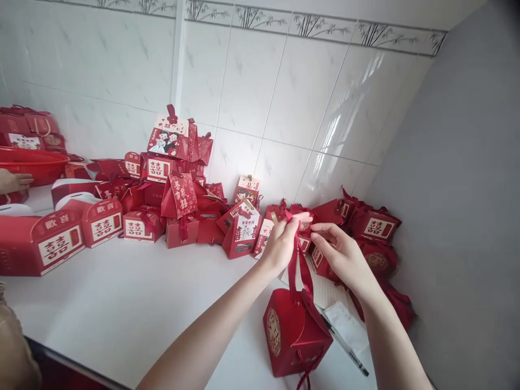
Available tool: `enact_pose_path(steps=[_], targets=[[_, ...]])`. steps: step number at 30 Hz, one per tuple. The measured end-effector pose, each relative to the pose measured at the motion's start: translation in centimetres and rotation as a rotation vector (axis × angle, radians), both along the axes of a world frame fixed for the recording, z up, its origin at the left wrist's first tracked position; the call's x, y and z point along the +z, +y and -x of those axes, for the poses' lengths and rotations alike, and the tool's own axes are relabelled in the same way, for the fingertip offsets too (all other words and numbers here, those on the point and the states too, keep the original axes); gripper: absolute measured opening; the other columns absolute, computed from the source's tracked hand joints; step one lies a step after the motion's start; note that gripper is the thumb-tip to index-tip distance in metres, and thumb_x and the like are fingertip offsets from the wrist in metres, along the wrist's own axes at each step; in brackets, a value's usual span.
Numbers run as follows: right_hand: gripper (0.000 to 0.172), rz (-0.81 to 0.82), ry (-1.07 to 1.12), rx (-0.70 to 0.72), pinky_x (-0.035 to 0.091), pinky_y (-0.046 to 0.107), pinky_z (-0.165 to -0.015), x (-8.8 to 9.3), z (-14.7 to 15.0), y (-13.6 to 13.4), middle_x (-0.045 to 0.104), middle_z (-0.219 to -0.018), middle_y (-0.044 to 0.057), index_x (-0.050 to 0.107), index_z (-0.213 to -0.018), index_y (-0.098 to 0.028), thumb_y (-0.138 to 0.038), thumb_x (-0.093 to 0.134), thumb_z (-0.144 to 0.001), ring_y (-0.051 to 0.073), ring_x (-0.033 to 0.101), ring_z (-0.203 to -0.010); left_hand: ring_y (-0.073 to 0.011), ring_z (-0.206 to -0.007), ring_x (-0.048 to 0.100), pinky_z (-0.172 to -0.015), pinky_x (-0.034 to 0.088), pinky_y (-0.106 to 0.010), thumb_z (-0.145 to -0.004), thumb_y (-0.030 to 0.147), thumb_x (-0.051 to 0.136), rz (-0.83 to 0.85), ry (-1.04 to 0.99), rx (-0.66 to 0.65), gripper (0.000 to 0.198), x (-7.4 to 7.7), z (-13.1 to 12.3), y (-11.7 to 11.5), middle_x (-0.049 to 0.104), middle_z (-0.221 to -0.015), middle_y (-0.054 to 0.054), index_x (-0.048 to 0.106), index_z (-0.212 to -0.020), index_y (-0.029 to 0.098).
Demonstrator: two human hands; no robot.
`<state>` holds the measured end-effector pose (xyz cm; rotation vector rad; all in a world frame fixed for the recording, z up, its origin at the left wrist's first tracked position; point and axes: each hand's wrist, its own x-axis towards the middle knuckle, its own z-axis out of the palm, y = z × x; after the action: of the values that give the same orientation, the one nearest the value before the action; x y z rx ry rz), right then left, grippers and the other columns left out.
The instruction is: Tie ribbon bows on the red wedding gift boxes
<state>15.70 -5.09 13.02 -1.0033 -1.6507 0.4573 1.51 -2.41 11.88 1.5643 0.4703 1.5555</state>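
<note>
A red gift box [298,336] with a round gold emblem stands on the white table in front of me. Dark red ribbon [293,273] rises from its top in two strands. My left hand [282,241] is closed around the upper part of this ribbon, above and slightly left of the box. To its right, my right hand [341,252] has its fingers bent, thumb tip near the fingertips in a loose pinch beside the ribbon; anything between them is too small to make out. A red cord hangs at the box's lower front.
Red gift boxes [179,200] are piled along the tiled wall, with more stacked boxes [376,227] at right. A pen [345,344] and a white packet [349,325] lie right of the ribboned box. Another person's hand [14,181] is by a red basin [34,162].
</note>
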Motion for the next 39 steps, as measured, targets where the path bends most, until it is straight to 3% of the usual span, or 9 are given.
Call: enact_pose_path(steps=[3,6,10,16,19,23,29,33,39], targets=[[0.026,-0.010,-0.030,0.016,0.046,0.030,-0.077,0.7,-0.2,-0.8,0.063,-0.090,0.005,0.062,-0.093,-0.022,-0.046,0.056,-0.082,0.019,0.058,-0.082,-0.0194,-0.113,0.052,-0.101,0.036,-0.034,-0.092,0.028,0.031,-0.165,0.051,0.013,0.036,2.8,-0.3,-1.4,0.062,-0.116,-0.003,0.062,-0.109,0.020],[0.029,0.021,-0.042,0.129,0.049,0.030,-0.076,1.2,0.3,-2.1,0.062,-0.087,0.004,0.062,-0.094,-0.022,-0.047,0.049,-0.086,0.020,0.058,-0.080,-0.0183,-0.113,0.052,-0.099,0.039,-0.033,-0.093,0.026,0.030,-0.293,0.176,-0.009,0.036,3.8,-0.4,-2.8,0.060,-0.118,-0.004,0.059,-0.112,0.020],[0.031,0.035,-0.118,0.176,0.049,0.028,-0.076,1.8,0.6,-4.2,0.061,-0.085,0.004,0.061,-0.097,-0.019,-0.046,0.047,-0.088,0.021,0.057,-0.082,-0.0179,-0.113,0.051,-0.099,0.039,-0.036,-0.093,0.022,0.028,-0.441,0.338,0.073,0.036,3.6,-0.4,-3.8,0.059,-0.118,-0.005,0.056,-0.116,0.020],[0.018,0.050,-0.222,0.112,0.050,0.024,-0.069,1.9,-0.4,-5.7,0.057,-0.073,0.000,0.056,-0.080,-0.020,-0.037,0.053,-0.086,0.015,0.055,-0.069,-0.0196,-0.099,0.055,-0.093,0.041,-0.039,-0.092,0.021,0.032,-0.588,0.595,0.232,0.033,3.6,0.3,-3.9,0.063,-0.094,-0.006,0.055,-0.116,0.018],[0.013,0.000,-0.161,0.095,0.052,0.024,-0.067,1.5,-0.2,-5.6,0.057,-0.077,-0.001,0.052,-0.094,-0.023,-0.032,0.055,-0.085,0.014,0.056,-0.068,-0.0186,-0.099,0.055,-0.094,0.041,-0.039,-0.092,0.020,0.032,-0.615,0.547,0.241,0.034,3.8,0.5,-4.2,0.063,-0.097,-0.006,0.053,-0.119,0.019],[0.031,-0.159,-0.065,0.065,0.053,0.023,-0.063,1.1,0.6,-5.7,0.059,-0.082,-0.002,0.040,-0.112,-0.028,-0.026,0.055,-0.085,0.013,0.057,-0.067,-0.0189,-0.108,0.052,-0.096,0.041,-0.040,-0.092,0.021,0.029,-0.615,0.463,0.244,0.037,3.9,0.4,-4.8,0.058,-0.116,-0.008,0.047,-0.125,0.019],[0.003,-0.156,-0.233,0.022,0.048,0.018,-0.057,1.2,0.9,-6.4,0.060,-0.077,-0.002,0.053,-0.086,-0.022,-0.020,0.053,-0.085,0.012,0.057,-0.066,-0.0194,-0.111,0.050,-0.102,0.035,-0.041,-0.092,0.021,0.031,-0.672,0.547,0.226,0.038,4.0,0.4,-5.5,0.060,-0.113,-0.009,0.045,-0.126,0.015],[0.008,-0.204,-0.101,0.049,0.048,0.016,-0.058,1.3,0.6,-6.4,0.061,-0.074,-0.003,0.057,-0.080,-0.022,-0.024,0.053,-0.087,0.010,0.057,-0.064,-0.0210,-0.108,0.051,-0.100,0.037,-0.041,-0.089,0.024,0.039,-0.728,0.555,0.246,0.041,4.1,0.4,-6.1,0.060,-0.114,-0.010,0.043,-0.127,0.010],[0.006,-0.237,0.058,-0.073,0.049,0.014,-0.053,1.9,0.0,-6.3,0.065,-0.073,-0.002,0.065,-0.081,-0.022,-0.027,0.062,-0.082,0.011,0.059,-0.061,-0.0231,-0.108,0.051,-0.096,0.041,-0.041,-0.086,0.025,0.045,-0.800,0.619,0.352,0.047,3.9,0.3,-5.9,0.057,-0.117,-0.012,0.037,-0.130,0.011]])
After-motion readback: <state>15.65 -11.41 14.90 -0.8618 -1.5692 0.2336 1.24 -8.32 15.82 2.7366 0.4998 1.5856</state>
